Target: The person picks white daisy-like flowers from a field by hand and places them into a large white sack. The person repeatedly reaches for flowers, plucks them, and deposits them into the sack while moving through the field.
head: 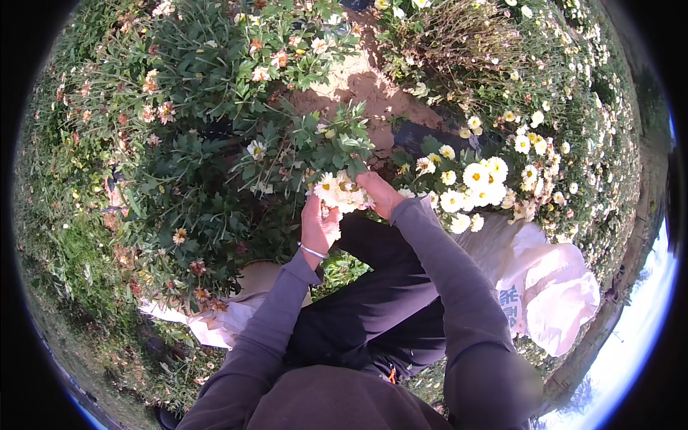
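Note:
A bunch of white chrysanthemum flowers (pixel 341 192), some of them browning, is between my two hands in front of my knees. My left hand (pixel 320 226), with a silver bangle at the wrist, holds the bunch from its lower left side. On the right, my right hand (pixel 380 194) grips the upper edge of the same bunch, its fingertips partly hidden by petals and leaves. Green leafy chrysanthemum stems (pixel 344 145) hang just above the blooms. Whether the flowers are still joined to these stems is hidden.
A white woven sack (pixel 559 285) with printed writing lies beside my right arm. Another white sack (pixel 223 321) shows beyond my left forearm. Open white chrysanthemums (pixel 481 185) grow to the right. Leafy plants (pixel 188 177) crowd the left. Bare soil (pixel 376 91) runs between rows.

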Tool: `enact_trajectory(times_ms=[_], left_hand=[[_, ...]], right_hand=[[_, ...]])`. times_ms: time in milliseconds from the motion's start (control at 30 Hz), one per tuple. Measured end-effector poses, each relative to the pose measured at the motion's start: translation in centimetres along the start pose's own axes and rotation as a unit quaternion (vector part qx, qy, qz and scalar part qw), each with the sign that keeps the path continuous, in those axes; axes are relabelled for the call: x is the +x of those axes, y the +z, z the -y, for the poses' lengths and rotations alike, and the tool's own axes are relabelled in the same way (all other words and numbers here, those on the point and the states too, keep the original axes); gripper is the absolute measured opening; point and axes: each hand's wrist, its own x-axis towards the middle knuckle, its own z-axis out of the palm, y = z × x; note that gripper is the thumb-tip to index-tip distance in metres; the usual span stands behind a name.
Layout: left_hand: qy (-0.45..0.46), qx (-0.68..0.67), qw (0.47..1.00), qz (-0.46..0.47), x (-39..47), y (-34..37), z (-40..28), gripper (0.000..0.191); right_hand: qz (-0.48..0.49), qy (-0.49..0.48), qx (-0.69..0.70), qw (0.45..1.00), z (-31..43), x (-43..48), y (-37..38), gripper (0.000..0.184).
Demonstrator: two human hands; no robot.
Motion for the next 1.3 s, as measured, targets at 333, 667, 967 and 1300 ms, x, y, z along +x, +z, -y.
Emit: enact_trajectory(times_ms=[333, 667, 967, 1300], left_hand=[[0.132, 0.405, 0.903, -0.047, 1.8, -0.6, -1.4, 0.024], [0.191, 0.545, 0.816, -0.025, -3.0, 0.1, -5.2, 0.021], [0.167, 0.558, 0.813, 0.017, -5.4, -0.2, -8.9, 0.025], [0.303, 0.413, 0.846, 0.149, -8.1, 4.7, -10.9, 0.033]], right_hand=[[-0.012, -0.007, 0.250, 0.968, -1.2, -0.7, 5.0, 0.024], [-0.115, -0.060, 0.218, 0.967, -3.1, -3.9, 10.5, 0.013], [-0.120, -0.101, 0.264, 0.952, -1.9, -7.4, 14.0, 0.011], [-0.160, -0.429, 0.158, 0.875, 0.8, -16.1, 13.1, 0.033]])
